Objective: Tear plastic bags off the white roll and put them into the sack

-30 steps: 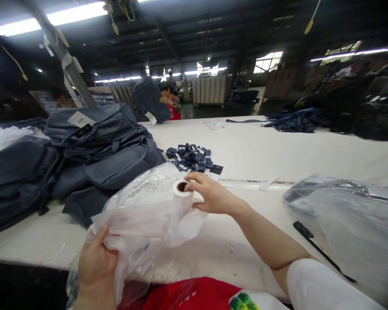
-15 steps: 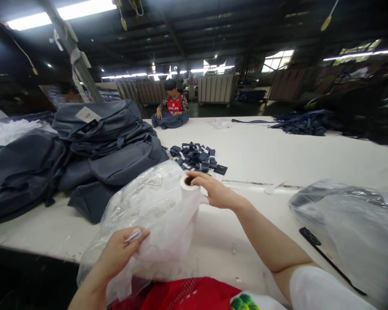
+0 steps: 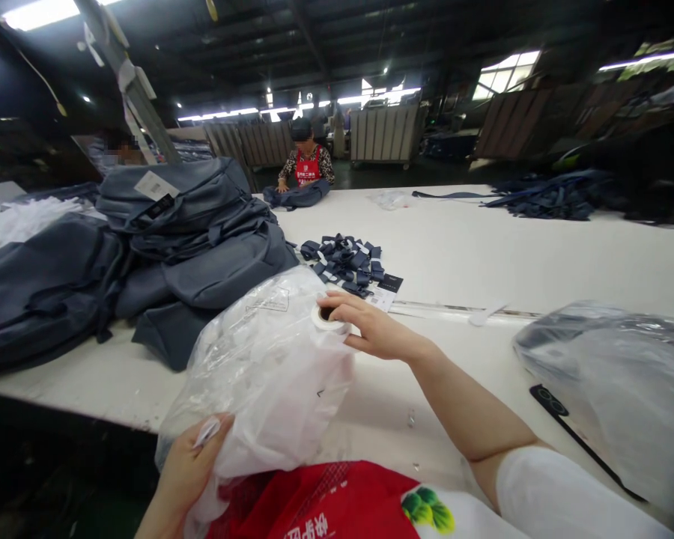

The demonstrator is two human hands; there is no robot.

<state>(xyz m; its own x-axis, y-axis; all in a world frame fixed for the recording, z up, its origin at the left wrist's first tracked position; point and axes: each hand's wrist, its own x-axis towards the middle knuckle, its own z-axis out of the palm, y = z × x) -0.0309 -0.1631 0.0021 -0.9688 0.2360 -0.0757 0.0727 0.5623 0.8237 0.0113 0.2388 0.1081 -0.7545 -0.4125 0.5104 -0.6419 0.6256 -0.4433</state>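
Observation:
My right hand (image 3: 368,323) is closed on a white roll (image 3: 321,317) with a brown core, its fingers over the roll's top end. My left hand (image 3: 199,453) pinches the edge of a thin, translucent white plastic sheet (image 3: 281,408) that stretches between my two hands. A small white piece (image 3: 207,432) shows at its fingers; what it belongs to is unclear. Behind the sheet lies a clear plastic bag (image 3: 225,348) with a printed box on it. Dark blue-grey backpacks (image 3: 225,269) are piled beyond it to the left.
Bundled dark straps (image 3: 345,262) and a black tag (image 3: 392,282) lie ahead on the white table (image 3: 483,254). At the right, another clear bag (image 3: 612,367) partly covers a phone (image 3: 550,402). Across the table, a person in a red apron (image 3: 308,166) handles a dark bag.
My left hand has moved down and to the left, drawing the sheet out wider from the roll. My right hand stays at the roll. The head view has shifted slightly.

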